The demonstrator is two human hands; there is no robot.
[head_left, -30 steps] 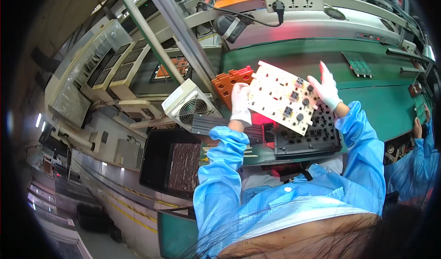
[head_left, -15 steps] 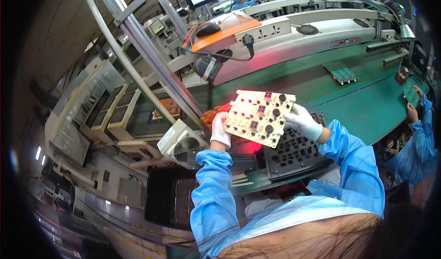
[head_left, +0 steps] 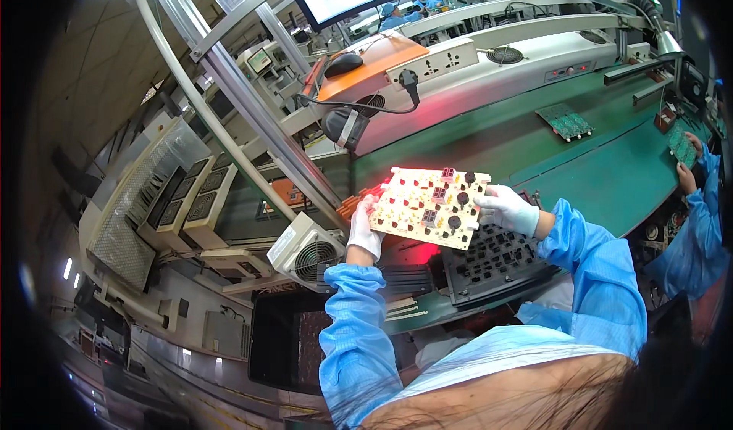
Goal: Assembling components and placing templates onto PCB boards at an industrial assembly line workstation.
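The person's left hand [head_left: 365,230], gloved in white, is clamped on a cream circuit board [head_left: 416,210] at its nine o'clock edge; the right hand [head_left: 508,210], also gloved, grips it at three o'clock. The board is raised above the green worktop [head_left: 473,140]. From it, a black tray [head_left: 500,270] lies toward four o'clock, a green circuit board [head_left: 565,122] toward two.

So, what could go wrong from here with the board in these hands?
The pale circuit board is held near its side edges by the left hand and right hand, so it might slip. Also, the right hand is close to the round black components; a shifting grip could press against them.
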